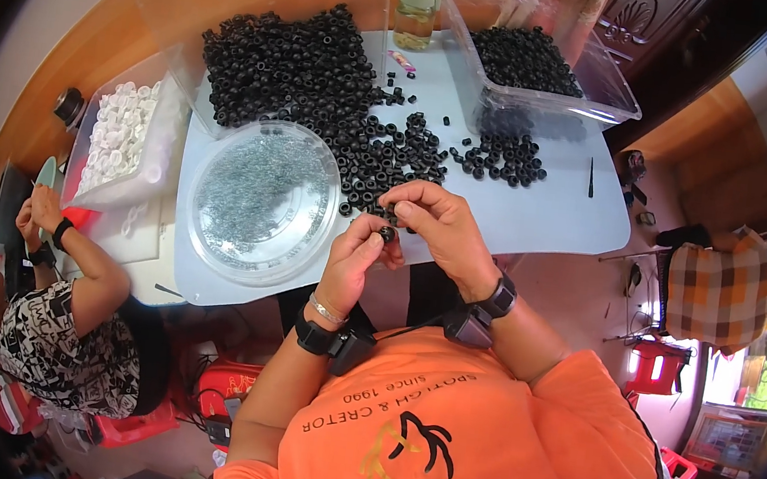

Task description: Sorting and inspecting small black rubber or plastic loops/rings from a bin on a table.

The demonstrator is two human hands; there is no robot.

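Note:
Just over the table's front edge, my left hand (355, 257) pinches a small black ring-shaped part (388, 233) between thumb and fingers. Close beside it, my right hand (445, 235) has its thumb and forefinger pressed together. Whatever lies between those right fingertips is too small to make out. Beyond both hands, a loose pile of black ring-shaped parts (402, 153) spreads over the pale table (560, 207). To the left of my left hand stands a round clear tray (319, 250) holding many tiny shiny grey pieces.
A clear bin (603, 111) of black parts stands back right, near a lidded jar (413, 28). On the left is a tub (169, 147) of white parts. A thin dark tool (592, 179) lies at right. A co-worker (66, 328) sits left; another person (720, 284) is far right.

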